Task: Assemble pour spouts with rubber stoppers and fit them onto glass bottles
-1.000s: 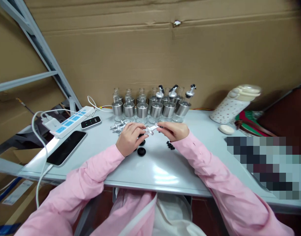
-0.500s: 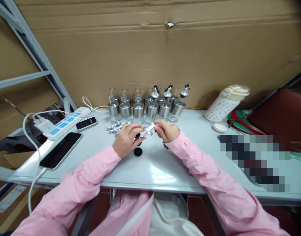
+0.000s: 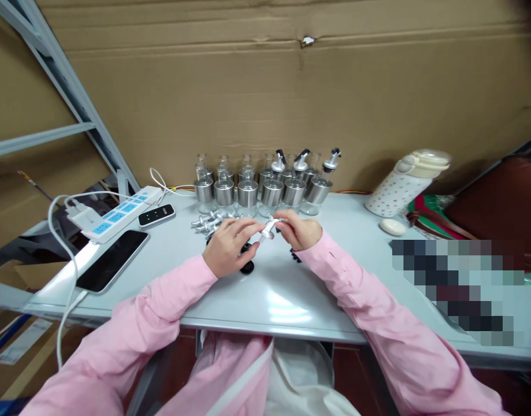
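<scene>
Between my two hands is a silver bottle pourer spout (image 3: 268, 231), held above the table. My left hand (image 3: 229, 247) pinches it from the left, fingertips at its flange and lower end. The fingers of my right hand (image 3: 300, 230) close on its upper right end. Below my left hand lies a round black rubber piece (image 3: 247, 267), with more black pieces partly hidden by the fingers. Several loose silver spouts (image 3: 211, 221) are heaped behind my left hand. Small black parts (image 3: 295, 256) show under my right wrist.
Rows of glass bottles with steel sleeves (image 3: 248, 193) stand at the back; three carry black-tipped pourers (image 3: 300, 164). To the left are a power strip (image 3: 126, 212), a small black device (image 3: 156, 215) and a phone (image 3: 113, 261). A dotted flask (image 3: 404, 184) and a white oval object (image 3: 392, 226) are at right.
My left fingers have shifted slightly on the spout, which is now more upright. The whole view has moved a little, so everything sits slightly further right.
</scene>
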Demonstrator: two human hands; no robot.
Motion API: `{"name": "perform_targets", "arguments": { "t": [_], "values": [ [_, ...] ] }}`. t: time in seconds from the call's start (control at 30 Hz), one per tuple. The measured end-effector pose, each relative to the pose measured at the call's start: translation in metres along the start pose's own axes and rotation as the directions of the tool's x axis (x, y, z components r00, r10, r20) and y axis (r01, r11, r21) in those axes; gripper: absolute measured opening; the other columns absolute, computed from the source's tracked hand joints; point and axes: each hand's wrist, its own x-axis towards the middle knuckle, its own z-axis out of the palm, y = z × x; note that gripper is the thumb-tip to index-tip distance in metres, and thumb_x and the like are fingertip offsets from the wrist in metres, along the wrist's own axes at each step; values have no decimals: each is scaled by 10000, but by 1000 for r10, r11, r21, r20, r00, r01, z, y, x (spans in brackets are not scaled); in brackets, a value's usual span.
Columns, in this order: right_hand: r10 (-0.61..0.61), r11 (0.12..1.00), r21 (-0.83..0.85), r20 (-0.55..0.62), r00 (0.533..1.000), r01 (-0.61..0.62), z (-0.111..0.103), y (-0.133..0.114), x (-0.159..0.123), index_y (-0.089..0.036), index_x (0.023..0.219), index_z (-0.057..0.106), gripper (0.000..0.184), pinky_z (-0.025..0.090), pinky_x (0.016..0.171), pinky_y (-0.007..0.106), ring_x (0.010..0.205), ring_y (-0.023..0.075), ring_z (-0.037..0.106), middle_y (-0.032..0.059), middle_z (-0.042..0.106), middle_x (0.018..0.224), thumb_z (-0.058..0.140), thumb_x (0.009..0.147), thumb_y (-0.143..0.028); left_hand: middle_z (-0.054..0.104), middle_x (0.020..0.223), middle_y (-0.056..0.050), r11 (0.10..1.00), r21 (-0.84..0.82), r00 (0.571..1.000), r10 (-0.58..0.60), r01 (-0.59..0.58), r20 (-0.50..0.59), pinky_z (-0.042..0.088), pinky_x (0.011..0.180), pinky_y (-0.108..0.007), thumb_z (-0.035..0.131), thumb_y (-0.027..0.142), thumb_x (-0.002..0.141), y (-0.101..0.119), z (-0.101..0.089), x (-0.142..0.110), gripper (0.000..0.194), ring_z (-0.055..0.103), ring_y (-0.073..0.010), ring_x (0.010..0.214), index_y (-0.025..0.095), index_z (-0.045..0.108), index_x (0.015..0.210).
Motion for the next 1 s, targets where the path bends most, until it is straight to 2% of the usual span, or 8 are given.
{"name": "perform_targets", "arguments": {
  "t": [0.3,0.7,0.8,0.87,0.93,1.0],
  "values": [
    [-22,1000,-5,2,1000,22,3,1,-1,-155,987,594,422,392,469,203,407,100,512,3,582,503,283,927,-433,594,1023,-90,1000,-16,1000,-2,2,27,435,789,-330,490,183,806,1,0,0,316,563,-190,932,173,438,1118],
    [-68,998,-12,88,994,69,11,14,-1,-179,1034,612,438,399,493,217,452,118,551,22,625,554,285,918,-446,591,1028,-82,1000,-18,997,13,-11,73,422,791,-337,494,174,782,1,1,-2,338,568,-188,911,184,459,1118],
    [-12,1000,12,107,994,11,3,21,3,-187,1078,607,412,403,518,217,440,109,527,8,597,522,293,921,-402,597,1019,-75,1000,-17,997,-5,6,73,415,794,-334,491,153,766,1,1,-2,315,572,-184,909,186,477,1079],
    [68,997,17,147,987,-71,-7,35,8,-183,1057,624,360,397,519,218,425,103,498,-6,568,493,357,896,-364,605,999,-66,999,-20,997,-29,30,72,409,795,-334,488,137,746,1,2,-2,306,577,-180,898,186,487,1048],
    [168,986,-21,222,960,-167,-17,54,12,-167,910,675,272,374,496,220,411,96,464,-17,533,457,474,827,-331,613,971,-57,998,-25,996,-52,54,72,404,796,-336,490,134,726,2,2,-2,299,585,-175,866,184,494,1021],
    [242,970,-78,341,908,-230,-25,72,14,-164,758,696,206,345,472,221,408,90,435,-24,502,436,567,749,-325,620,947,-49,997,-33,995,-68,71,75,400,798,-339,494,136,712,3,3,-2,292,592,-167,825,180,498,1001]
  ]
}}
